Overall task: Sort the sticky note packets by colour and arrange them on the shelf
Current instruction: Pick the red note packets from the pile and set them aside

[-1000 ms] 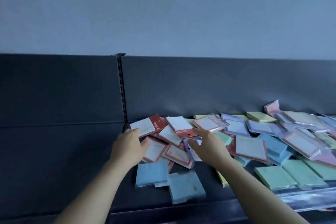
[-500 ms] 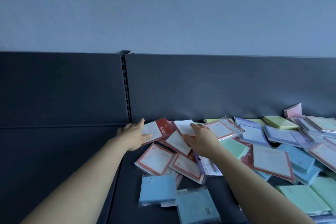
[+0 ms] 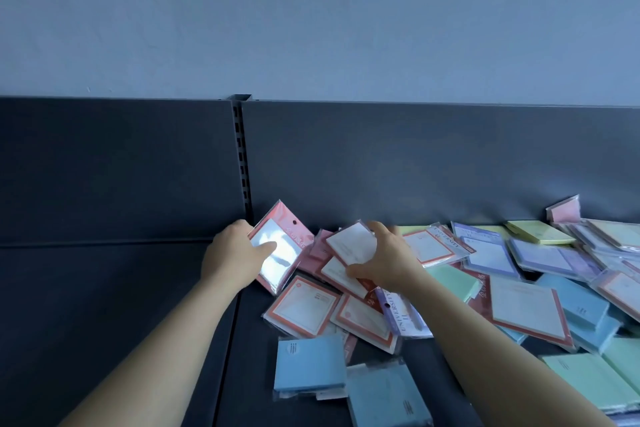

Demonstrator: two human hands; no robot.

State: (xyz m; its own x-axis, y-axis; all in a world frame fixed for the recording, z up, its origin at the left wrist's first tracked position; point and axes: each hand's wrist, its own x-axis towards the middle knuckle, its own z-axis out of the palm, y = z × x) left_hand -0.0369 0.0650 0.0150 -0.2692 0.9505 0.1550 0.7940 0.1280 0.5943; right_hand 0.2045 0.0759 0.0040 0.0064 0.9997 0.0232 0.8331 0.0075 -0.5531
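Two red packets are held; the left hand (image 3: 230, 258) pinches the tilted red packet (image 3: 281, 248), thumb on its face, long axis toward 1 o'clock; at its 3 o'clock the right hand (image 3: 389, 262), fingers spread, grips the second red packet (image 3: 349, 242) on the shelf (image 3: 249, 374).

Scene was dim, with cool blue cast throughout. Wall (image 3: 311, 10) was evenly lit and brighter than dark shelf (image 3: 104, 288). White glare patch sat on wrapper of red packet (image 3: 277, 250) gripped by left hand (image 3: 232, 256). Right hand (image 3: 388, 260) was motion-blurred at fingertips. Packets at right edge were soft. Slight wide-angle bend showed in shelf lines.
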